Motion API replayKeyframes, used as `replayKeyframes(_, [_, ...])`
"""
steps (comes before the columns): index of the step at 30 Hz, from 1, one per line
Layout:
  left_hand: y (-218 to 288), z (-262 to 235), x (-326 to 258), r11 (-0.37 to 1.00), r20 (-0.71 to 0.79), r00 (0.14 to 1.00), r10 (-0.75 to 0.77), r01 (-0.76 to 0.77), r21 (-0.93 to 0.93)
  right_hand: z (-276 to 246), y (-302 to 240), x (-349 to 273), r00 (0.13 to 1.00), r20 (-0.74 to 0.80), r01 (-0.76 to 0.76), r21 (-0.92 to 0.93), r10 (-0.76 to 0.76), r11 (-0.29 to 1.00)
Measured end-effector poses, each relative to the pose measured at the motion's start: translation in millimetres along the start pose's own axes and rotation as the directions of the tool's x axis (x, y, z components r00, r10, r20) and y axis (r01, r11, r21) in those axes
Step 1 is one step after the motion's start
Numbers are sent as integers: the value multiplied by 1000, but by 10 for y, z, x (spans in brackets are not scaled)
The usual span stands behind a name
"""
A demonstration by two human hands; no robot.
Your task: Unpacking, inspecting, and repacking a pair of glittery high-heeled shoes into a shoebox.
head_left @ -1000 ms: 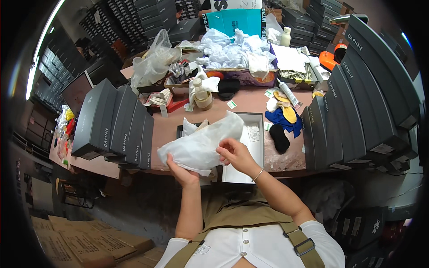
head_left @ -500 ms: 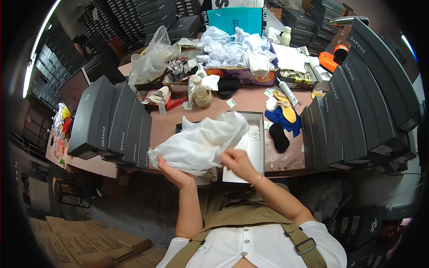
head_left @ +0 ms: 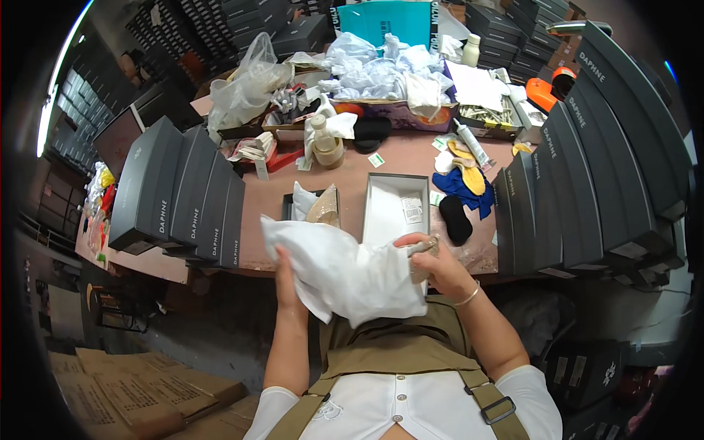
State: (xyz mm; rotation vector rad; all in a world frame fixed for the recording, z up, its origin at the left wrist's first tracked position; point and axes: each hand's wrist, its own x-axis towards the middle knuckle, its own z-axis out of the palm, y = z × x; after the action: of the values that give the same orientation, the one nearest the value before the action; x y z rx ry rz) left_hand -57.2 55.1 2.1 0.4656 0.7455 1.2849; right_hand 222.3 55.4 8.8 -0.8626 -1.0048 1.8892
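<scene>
Head view, looking down: a person's two bare hands are holding a crumpled white wrapping across the near edge of a pink table, close to the body. The left hand is bracing its left end; most fingers are hiding behind it, so their grip cannot be told. The right hand is pinching a small tan, glinting piece at the right end, thumb against fingers. The wrapping is looking light, limp and perhaps slippery; the tan piece is seeming firmer, a surer hold, though its finish might scuff. Just beyond, an open white-lined box and a smaller dark box are presenting raised rims. Stacks of dark boxes, left and right, are bounding the sideways room, while the front is opening toward the lap.
</scene>
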Motion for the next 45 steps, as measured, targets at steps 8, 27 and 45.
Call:
replayKeyframes(8, [208, -336, 85, 933, -251, 918, 306, -238, 269, -612, -45, -840, 952, -259, 128, -154, -165, 980])
replayKeyframes(27, [-731, 561, 422, 952, 394, 881, -262, 168, 257, -84, -30, -802, 640, -277, 280, -785, -716, 553])
replayKeyframes(45, [-1087, 423, -76, 953, 14, 980, -196, 194, -233, 277, 296, 333, 905, 130, 265, -918, -406, 297])
